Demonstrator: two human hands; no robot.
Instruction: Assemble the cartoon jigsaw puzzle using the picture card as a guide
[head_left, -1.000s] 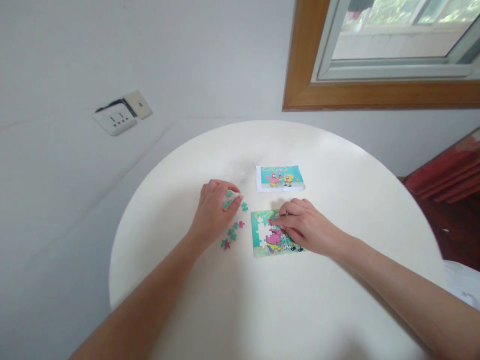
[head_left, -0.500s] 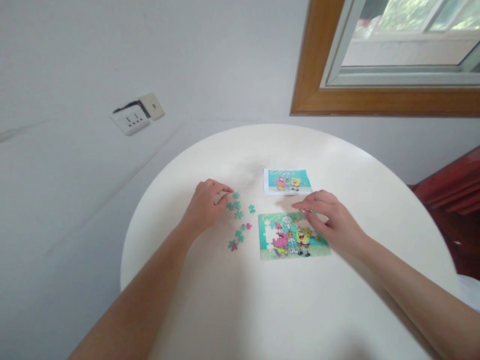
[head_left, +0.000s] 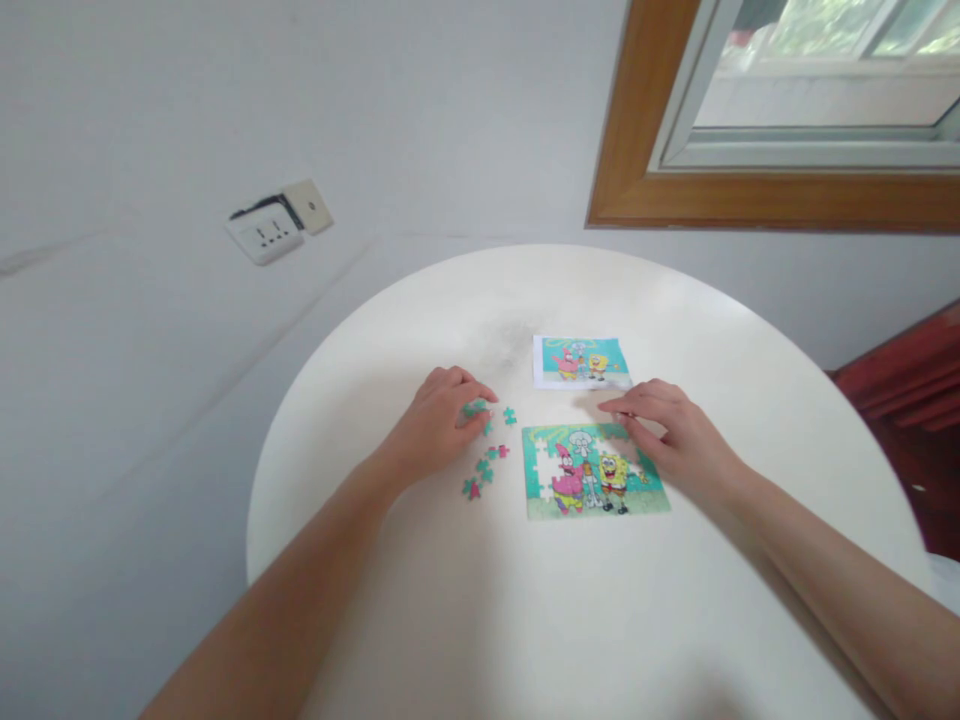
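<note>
A small cartoon jigsaw puzzle lies partly assembled on a round white table, with gaps along its left side. My left hand rests on loose teal puzzle pieces to the left of it, its fingertips pinching one teal piece. Over the puzzle's upper right corner my right hand hovers with fingers spread, touching the puzzle edge and holding nothing. A reference picture card lies just behind the puzzle.
A white wall with a loose power socket stands behind the table at left. A wood-framed window is at upper right. Dark red furniture sits to the right of the table.
My right hand has moved off the puzzle's middle to its upper right corner, uncovering the picture. My left hand set down pieces and now closes on one of the loose ones.
</note>
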